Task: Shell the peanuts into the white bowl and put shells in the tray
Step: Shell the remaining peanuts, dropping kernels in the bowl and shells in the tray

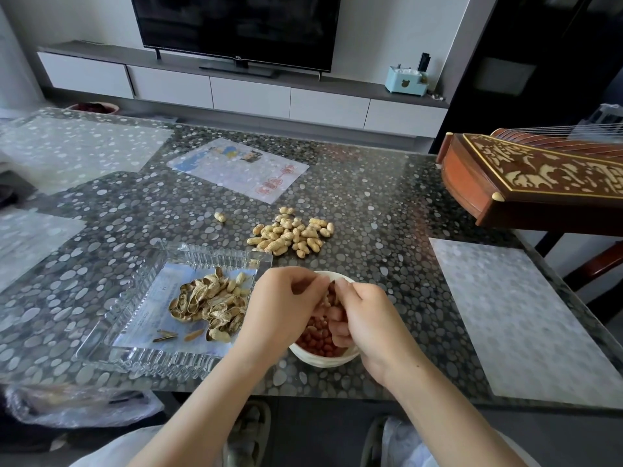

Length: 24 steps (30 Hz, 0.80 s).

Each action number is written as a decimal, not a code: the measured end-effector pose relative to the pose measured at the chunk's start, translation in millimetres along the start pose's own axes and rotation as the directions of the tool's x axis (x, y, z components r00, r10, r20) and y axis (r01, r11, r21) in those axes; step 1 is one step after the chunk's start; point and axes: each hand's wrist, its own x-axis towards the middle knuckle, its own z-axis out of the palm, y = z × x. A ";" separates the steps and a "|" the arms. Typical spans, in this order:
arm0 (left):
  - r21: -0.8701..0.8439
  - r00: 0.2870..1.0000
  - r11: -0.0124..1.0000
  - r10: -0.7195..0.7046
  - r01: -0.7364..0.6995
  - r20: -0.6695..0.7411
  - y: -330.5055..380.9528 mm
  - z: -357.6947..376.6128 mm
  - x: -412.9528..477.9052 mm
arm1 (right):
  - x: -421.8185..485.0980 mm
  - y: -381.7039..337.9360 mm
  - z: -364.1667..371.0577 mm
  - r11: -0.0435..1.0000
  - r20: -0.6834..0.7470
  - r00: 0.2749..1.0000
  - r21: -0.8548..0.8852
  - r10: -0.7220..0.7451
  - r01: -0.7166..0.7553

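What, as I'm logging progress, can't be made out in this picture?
Head view only.
Peanut: pinched between left hand and right hand; fingers cover most of it.
Kernels in the white bowl: largely under both hands, uncountable.
Print on the paper in the tray: too small.
Wooden instrument: cut off by the right edge.

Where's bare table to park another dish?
Bare tabletop between white bowl and pale mat at right; also left of the glass tray. Crowded: tray, bowl, peanut pile, and left hand and right hand pinching a peanut over the bowl.
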 end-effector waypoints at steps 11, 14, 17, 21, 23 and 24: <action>-0.316 0.994 0.943 -0.093 0.105 0.052 -2.0 -9.7 3.3 | 6.2 3.2 -22.5 0.955 -0.089 0.980 -0.256 -0.176 0.148; -0.104 0.999 0.994 -0.037 0.036 -0.007 -7.3 -13.7 8.1 | 7.9 3.4 -30.4 0.755 0.002 0.922 -0.573 -0.388 0.319; 0.073 0.999 0.997 0.024 -0.021 -0.031 -11.3 -18.3 9.6 | 13.1 7.7 -33.2 0.693 0.050 0.912 -0.633 -0.407 0.344; 0.033 0.999 0.999 0.016 -0.014 -0.043 -15.4 -29.7 13.4 | 16.1 4.6 -34.5 0.820 -0.001 0.924 -0.462 -0.382 0.338; 0.003 0.995 1.000 -0.017 0.017 -0.099 -18.5 -41.5 16.7 | 14.3 0.1 -29.9 0.891 0.011 0.940 -0.314 -0.341 0.327; -0.006 0.991 0.999 -0.040 0.039 -0.128 -20.7 -48.4 18.6 | 12.9 -2.6 -25.4 0.911 0.033 0.945 -0.255 -0.326 0.323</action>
